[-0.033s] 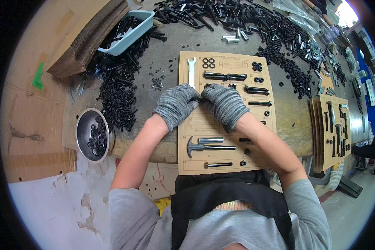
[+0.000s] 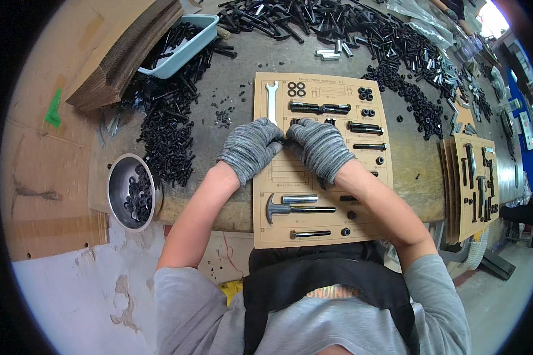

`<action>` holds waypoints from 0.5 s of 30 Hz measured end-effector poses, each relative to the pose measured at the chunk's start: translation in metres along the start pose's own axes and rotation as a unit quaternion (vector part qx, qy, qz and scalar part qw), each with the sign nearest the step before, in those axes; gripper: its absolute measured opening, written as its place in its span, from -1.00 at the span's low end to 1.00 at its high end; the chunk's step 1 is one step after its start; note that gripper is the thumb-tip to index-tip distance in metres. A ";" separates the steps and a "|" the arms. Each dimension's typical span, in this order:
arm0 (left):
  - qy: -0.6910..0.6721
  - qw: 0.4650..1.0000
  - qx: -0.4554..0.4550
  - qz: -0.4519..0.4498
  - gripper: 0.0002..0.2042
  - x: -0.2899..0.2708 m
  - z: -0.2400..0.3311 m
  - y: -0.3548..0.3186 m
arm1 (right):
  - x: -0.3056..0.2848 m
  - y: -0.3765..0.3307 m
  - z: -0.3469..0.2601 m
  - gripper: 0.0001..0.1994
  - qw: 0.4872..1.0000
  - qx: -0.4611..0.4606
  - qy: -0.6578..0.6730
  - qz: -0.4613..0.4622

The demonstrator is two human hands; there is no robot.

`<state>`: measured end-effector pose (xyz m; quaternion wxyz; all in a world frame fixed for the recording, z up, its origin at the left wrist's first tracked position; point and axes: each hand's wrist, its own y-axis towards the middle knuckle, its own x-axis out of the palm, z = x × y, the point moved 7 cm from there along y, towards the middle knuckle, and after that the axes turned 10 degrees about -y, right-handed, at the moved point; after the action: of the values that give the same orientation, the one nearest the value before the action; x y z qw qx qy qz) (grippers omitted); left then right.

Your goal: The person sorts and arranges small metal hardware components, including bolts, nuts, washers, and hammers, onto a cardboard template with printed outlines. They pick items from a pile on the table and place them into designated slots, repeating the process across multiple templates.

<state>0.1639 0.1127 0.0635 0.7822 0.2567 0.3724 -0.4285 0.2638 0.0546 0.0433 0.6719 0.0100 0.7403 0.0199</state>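
Note:
Both hands wear grey knit gloves and meet over a cardboard hardware board [image 2: 287, 177]. My left hand [image 2: 252, 148] is closed, its fingertips pinched just below a silver open-end wrench [image 2: 272, 103]. Close against it, my right hand [image 2: 320, 148] has its fingers curled together too. Whatever small dark piece lies between the fingertips is hidden. The board carries black washers [image 2: 296, 89], long black bolts [image 2: 320, 108], nuts [image 2: 366, 94], shorter bolts [image 2: 365, 128], a silver tube [image 2: 299, 199] and a hammer-shaped piece [image 2: 302, 209]. Part of its middle is covered by my right hand.
Loose black bolts [image 2: 167, 139] are heaped at the left beside a metal bowl [image 2: 115, 192] of black washers. A pale blue bin [image 2: 186, 52] stands behind them. Black nuts [image 2: 420, 109] lie at right, near a stack of filled boards [image 2: 478, 189]. More black hardware [image 2: 302, 18] covers the far side.

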 end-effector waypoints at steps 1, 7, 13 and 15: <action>-0.006 1.000 0.001 -0.001 -0.80 0.001 0.000 0.001 | 0.000 0.000 0.001 -0.81 1.000 0.001 -0.005 0.001; -0.020 0.999 0.019 0.018 -0.79 -0.003 0.004 0.002 | -0.010 -0.008 0.006 -0.81 0.998 -0.008 0.017 0.066; -0.101 0.981 -0.120 0.117 -0.76 -0.030 -0.002 -0.068 | -0.068 -0.022 0.170 -0.82 0.961 0.254 0.058 0.091; -0.173 0.962 -0.179 0.113 -0.81 -0.019 -0.005 -0.098 | -0.060 -0.024 0.227 -0.71 0.958 0.267 0.008 0.099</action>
<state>0.0714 0.0764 0.0673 0.9113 0.0743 0.2705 -0.3014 0.4963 0.0317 0.0803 0.6334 0.2622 0.7193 -0.1124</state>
